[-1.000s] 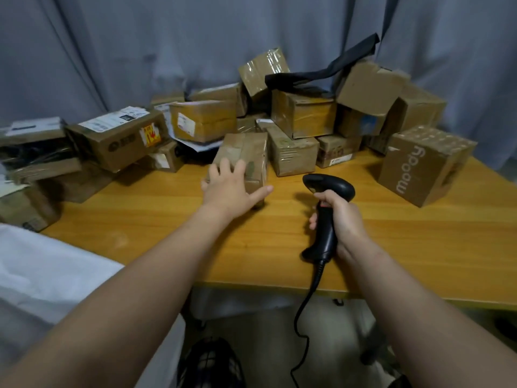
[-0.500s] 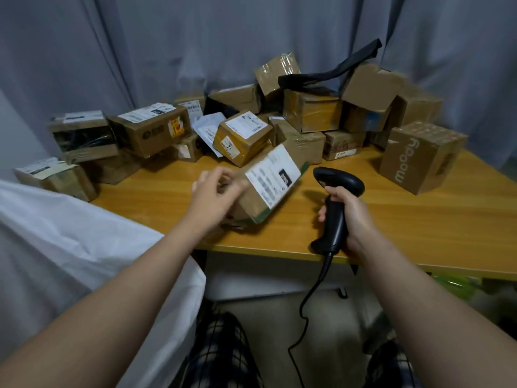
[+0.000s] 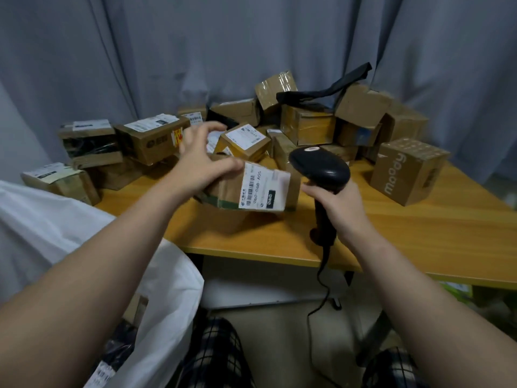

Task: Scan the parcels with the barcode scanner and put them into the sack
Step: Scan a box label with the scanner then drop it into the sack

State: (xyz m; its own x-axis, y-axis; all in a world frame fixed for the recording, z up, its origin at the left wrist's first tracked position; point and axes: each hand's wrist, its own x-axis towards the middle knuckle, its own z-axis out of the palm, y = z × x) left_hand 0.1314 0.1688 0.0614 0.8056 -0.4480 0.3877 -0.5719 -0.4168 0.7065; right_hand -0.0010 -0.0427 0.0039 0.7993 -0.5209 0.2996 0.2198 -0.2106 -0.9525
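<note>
Left hand (image 3: 201, 166) grips box (image 3: 226, 190) w/ label (image 3: 264, 189) facing up; right hand (image 3: 338, 203) grips scanner (image 3: 321, 166). Aim it square at barcode (image 3: 251, 179), hold box steady.

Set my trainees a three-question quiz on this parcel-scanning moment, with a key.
1. True or false: the right hand has its grip round the handle of the scanner.
2. The parcel in the left hand is: A) lying flat on the pile; B) tilted above the table, label showing; C) on the floor.
3. Fill in: the white sack lies to the person's ____.
Key: 1 true; 2 B; 3 left.
</note>
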